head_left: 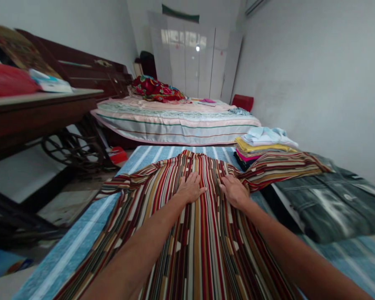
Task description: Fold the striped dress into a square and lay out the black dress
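Note:
A shirt with red, brown, tan and white stripes (203, 246) lies spread flat on a blue striped bed sheet (81, 237), its sleeves out to both sides. My left hand (191, 187) rests flat on the upper chest of the shirt with fingers stretched out. Just to the right of it, my right hand (235, 191) lies flat on the same shirt, fingers apart and pointing away from me. Neither hand grips anything. The shirt's right sleeve (287, 164) reaches over toward a pile of clothes.
A stack of folded clothes (262, 146) sits at the right of the sheet, with dark jeans (334, 200) beside it. Beyond lies a second bed (175, 118) with a red floral cloth. A dark wooden table (34, 112) stands at left, white wardrobes at the back.

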{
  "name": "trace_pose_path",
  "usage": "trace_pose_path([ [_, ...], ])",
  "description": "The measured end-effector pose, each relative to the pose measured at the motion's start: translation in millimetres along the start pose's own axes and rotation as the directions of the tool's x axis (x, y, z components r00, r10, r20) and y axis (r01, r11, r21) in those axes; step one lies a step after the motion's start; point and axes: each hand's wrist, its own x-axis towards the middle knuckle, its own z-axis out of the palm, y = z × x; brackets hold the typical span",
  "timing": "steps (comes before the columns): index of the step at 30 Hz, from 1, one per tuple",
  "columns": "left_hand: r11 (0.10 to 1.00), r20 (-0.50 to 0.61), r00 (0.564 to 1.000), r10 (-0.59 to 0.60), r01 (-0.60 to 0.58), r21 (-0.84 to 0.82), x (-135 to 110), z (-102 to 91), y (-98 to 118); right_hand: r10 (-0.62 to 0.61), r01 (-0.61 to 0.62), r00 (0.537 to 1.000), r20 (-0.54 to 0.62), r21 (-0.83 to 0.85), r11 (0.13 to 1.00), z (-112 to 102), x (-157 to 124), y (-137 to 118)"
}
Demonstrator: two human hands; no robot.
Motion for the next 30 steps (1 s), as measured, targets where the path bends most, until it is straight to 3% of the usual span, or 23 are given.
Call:
trace_pose_path([
  [4, 0.999, -0.055, 0.998, 0.025, -0.023, 0.029, -8.1, -8.0, 9.0, 0.04, -0.039, 0.999, -0.026, 0.033, 0.999, 5.3, -18.4, 2.7],
  [10, 0.992, -0.051, 0.991, -0.121, 0.122, 0.013, -28.3, -7.4, 42.7, 0.023, -0.015, 0.996, -0.086, 0.091, 0.996, 1.3, -37.8, -7.0],
  [14, 0.98, -0.003, 0.982, -0.19, 0.19, -0.058, -41.1, 5.7, 57.4, 0.125, -0.126, 0.992, 0.015, 0.018, 0.992, 12.0, -61.4, -1.8],
  [17, 0.978, 0.013, 0.982, -0.188, 0.188, -0.093, -47.3, 10.2, 57.8, 0.146, -0.144, 0.985, 0.09, -0.023, 0.989, 14.8, -70.6, 3.2],
  [21, 0.973, 0.006, 0.98, -0.201, 0.2, -0.112, -48.9, 3.8, 55.2, 0.091, -0.09, 0.995, 0.042, -0.02, 0.996, 6.8, -78.1, -2.7],
  [25, 0.961, -0.016, 0.967, -0.253, 0.25, -0.115, -36.8, -6.4, 46.5, 0.079, -0.079, 0.997, 0.016, 0.01, 0.997, -1.7, -93.0, -15.8],
  [30, 0.955, 0.069, 0.962, -0.265, 0.272, -0.122, -18.7, -2.3, 30.0, 0.033, -0.034, 0.999, 0.033, 0.015, 0.999, -1.8, -114.1, -27.6],
])
